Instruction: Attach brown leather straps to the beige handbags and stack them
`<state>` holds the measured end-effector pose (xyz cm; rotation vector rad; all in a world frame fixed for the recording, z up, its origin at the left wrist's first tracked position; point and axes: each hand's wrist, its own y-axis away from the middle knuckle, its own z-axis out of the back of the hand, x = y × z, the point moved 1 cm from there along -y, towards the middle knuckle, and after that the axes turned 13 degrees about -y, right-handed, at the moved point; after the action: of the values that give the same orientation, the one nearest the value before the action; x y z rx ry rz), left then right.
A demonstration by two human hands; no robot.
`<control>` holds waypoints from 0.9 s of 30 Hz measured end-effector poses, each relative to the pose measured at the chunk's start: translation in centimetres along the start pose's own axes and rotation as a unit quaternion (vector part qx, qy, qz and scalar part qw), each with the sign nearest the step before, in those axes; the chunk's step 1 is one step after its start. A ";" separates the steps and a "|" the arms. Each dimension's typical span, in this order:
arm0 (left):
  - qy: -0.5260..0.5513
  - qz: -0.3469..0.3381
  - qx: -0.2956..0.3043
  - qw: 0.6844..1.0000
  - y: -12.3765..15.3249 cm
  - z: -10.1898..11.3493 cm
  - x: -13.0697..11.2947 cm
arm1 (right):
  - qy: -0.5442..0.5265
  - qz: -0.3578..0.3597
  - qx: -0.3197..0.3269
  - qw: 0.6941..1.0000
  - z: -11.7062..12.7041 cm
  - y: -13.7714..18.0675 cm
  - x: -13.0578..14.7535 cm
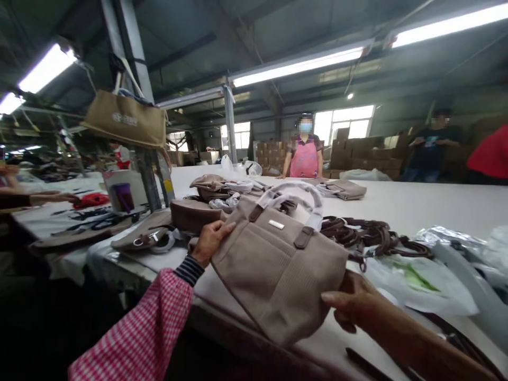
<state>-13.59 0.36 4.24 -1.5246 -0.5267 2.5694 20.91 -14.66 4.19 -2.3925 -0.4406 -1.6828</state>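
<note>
A taupe fabric handbag point(278, 264) with brown strap tabs and white-wrapped handles is held up over the near edge of the white table point(416, 203). My left hand point(210, 241) grips its upper left side, fingers curled on the front. At the bag's lower right corner, my right hand point(349, 301) clasps the fabric. My left sleeve is pink checked.
More taupe bags point(206, 185) and a pile of brown straps point(369, 235) lie on the table, with plastic bags point(420, 280) at the right. A person in a pink apron point(304, 156) stands across the table. Others stand at the far right, near stacked cartons. A tan bag point(125, 119) hangs on a post.
</note>
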 end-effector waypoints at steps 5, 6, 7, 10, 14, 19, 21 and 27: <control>-0.223 -0.077 0.099 0.967 -3.0 0.8 -2.0 | -0.048 -0.173 0.011 0.984 -3.3 2.4 -6.6; -0.259 -0.091 0.115 0.955 -2.7 0.1 -2.3 | -0.058 -0.209 0.024 0.976 -3.7 3.0 -7.4; -0.292 -0.107 0.131 0.941 -2.0 -0.7 -2.5 | -0.059 -0.239 0.042 0.968 -4.0 3.6 -7.9; -0.363 -0.161 0.175 0.901 1.5 -3.5 -2.3 | -0.016 -0.278 0.120 0.953 -3.9 5.3 -7.4; -0.418 -0.200 0.187 0.866 5.0 -5.7 -1.3 | 0.092 -0.139 0.165 0.972 -1.7 5.2 -3.0; -0.481 -0.188 0.066 0.854 5.8 -2.4 -0.9 | 0.388 0.151 -0.052 0.908 4.9 -0.6 1.5; -0.502 -0.176 -0.008 0.847 6.4 0.1 -0.6 | 0.443 0.146 -0.099 0.879 7.5 -3.4 1.6; -0.242 0.095 0.081 0.962 8.9 2.7 1.0 | 0.382 -0.005 -0.072 0.921 9.1 -7.4 -0.9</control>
<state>-15.70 -8.37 1.44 -0.9293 -0.2046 3.0565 26.11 -4.95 0.11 -1.5895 -0.1958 -2.5139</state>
